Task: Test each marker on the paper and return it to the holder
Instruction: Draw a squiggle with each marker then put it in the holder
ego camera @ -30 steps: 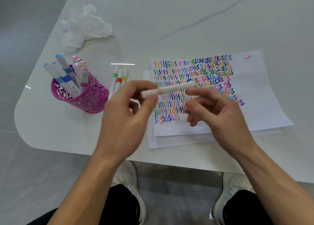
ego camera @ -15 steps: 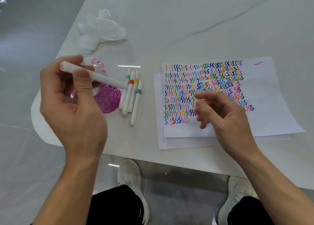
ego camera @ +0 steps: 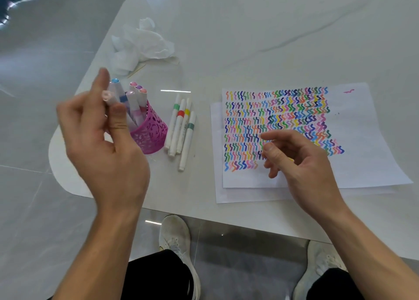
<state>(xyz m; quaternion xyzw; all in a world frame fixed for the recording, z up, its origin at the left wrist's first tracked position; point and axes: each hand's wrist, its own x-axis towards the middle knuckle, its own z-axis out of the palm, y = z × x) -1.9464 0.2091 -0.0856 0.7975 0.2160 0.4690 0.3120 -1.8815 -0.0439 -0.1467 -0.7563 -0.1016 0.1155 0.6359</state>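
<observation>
Marker, white with pale pink end, pinched between thumb and fingers of left hand, slanting down towards pink holder; lower end hidden by thumb. Right hand loosely curled, holding nothing, above scribbled paper. Four loose markers between holder and paper.

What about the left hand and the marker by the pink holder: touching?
Touching. The head view shows the left hand pinching the marker between thumb and fingers.
</observation>
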